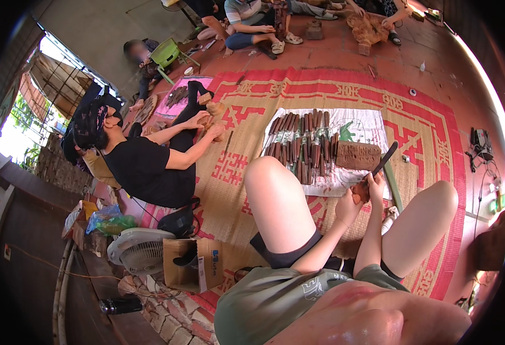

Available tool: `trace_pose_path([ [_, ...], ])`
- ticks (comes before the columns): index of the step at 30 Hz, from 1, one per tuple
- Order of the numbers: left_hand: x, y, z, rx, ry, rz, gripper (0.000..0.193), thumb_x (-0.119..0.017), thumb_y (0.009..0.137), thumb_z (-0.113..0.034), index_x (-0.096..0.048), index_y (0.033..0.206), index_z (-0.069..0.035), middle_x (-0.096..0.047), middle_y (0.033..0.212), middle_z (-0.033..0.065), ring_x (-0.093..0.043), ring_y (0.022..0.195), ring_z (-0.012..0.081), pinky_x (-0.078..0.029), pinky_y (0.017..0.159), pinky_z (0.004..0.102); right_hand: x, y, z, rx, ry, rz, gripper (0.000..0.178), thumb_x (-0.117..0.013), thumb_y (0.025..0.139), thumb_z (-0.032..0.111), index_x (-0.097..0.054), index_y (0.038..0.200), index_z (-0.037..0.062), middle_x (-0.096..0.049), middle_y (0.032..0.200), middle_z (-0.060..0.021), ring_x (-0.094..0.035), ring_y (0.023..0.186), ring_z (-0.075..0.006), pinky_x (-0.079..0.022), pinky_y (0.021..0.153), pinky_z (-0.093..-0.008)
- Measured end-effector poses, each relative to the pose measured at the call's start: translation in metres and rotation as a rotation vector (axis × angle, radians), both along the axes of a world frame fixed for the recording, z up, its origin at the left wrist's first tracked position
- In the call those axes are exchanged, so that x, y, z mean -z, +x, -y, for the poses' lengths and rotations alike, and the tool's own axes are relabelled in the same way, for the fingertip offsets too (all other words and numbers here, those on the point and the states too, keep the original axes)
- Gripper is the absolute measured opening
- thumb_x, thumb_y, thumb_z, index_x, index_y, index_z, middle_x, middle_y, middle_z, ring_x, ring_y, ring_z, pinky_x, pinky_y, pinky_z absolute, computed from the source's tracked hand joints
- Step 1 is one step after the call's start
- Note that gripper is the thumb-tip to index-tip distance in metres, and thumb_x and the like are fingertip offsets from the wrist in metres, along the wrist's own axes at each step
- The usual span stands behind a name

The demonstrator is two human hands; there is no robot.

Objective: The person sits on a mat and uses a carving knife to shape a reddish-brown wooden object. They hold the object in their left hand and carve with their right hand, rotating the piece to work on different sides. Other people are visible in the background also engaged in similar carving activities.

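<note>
Between my bent knees, both hands are close together over the front edge of a white cloth (275,150). My left hand (348,208) is closed around a small reddish-brown wood carving (361,191). My right hand (375,185), beside it, is closed on a long, dark, flat tool (385,158) that points up and away to the right; its exact kind is unclear. Just beyond my hands lies a brown carved wood block (358,156). Left of the block, several wooden-handled carving tools (304,146) lie in rows on the cloth.
A red and tan mat (229,144) spreads under everything. At left, a co-worker in black (149,167) handles a wood piece (215,118). A fan (140,251) and cardboard box (209,261) stand lower left. More people sit at the far side; cables (485,158) lie right.
</note>
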State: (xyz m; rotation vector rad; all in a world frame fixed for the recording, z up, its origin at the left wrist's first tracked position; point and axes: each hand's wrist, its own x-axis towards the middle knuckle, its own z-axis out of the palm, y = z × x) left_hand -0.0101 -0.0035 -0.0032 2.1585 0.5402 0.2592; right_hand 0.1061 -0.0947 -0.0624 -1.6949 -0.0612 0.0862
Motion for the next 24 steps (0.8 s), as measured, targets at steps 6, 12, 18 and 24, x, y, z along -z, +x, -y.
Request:
trace_pose_path([
  [6, -0.0009, 0.0001, 0.0013, 0.01, -0.023, -0.011, 0.039, -0.069, 0.067, -0.023, -0.049, 0.093, -0.003, -0.062, 0.083, 0.0213, -0.06, 0.078, 0.0392, -0.048, 0.064, 0.047, 0.0036, 0.0009, 0.0016, 0.026, 0.005, 0.015, 0.019, -0.055, 0.088, 0.018, -0.057, 0.078, 0.0017, -0.052, 0.066, 0.0013, -0.046, 0.061, -0.0073, -0.039, 0.058, -0.0237],
  [12, -0.0043, -0.0027, -0.0035, -0.011, -0.018, -0.035, 0.038, -0.069, 0.067, -0.023, -0.049, 0.094, -0.003, -0.062, 0.082, 0.0214, -0.06, 0.078, 0.0391, -0.048, 0.064, 0.0468, -0.0018, 0.0002, -0.001, -0.064, 0.004, -0.056, 0.019, -0.055, 0.088, 0.017, -0.057, 0.077, 0.0015, -0.053, 0.067, 0.0006, -0.047, 0.062, -0.008, -0.04, 0.059, -0.025],
  [18, -0.0034, 0.0014, -0.0015, 0.0, -0.011, -0.029, 0.038, -0.068, 0.068, -0.024, -0.049, 0.093, -0.003, -0.062, 0.082, 0.0212, -0.06, 0.077, 0.0389, -0.048, 0.064, 0.0466, 0.0035, 0.0019, -0.0026, 0.02, 0.016, 0.026, 0.018, -0.054, 0.088, 0.017, -0.057, 0.078, 0.0015, -0.055, 0.068, -0.0004, -0.051, 0.065, -0.0089, -0.042, 0.062, -0.0247],
  [24, -0.0008, 0.0005, -0.0019, -0.009, -0.007, -0.009, 0.038, -0.068, 0.067, -0.025, -0.049, 0.092, -0.003, -0.062, 0.081, 0.0209, -0.06, 0.076, 0.0389, -0.048, 0.063, 0.0467, 0.0007, -0.0001, -0.0007, -0.02, 0.118, -0.009, 0.019, -0.052, 0.089, 0.015, -0.056, 0.073, 0.0048, -0.053, 0.065, 0.0024, -0.045, 0.058, -0.0055, -0.035, 0.053, -0.0217],
])
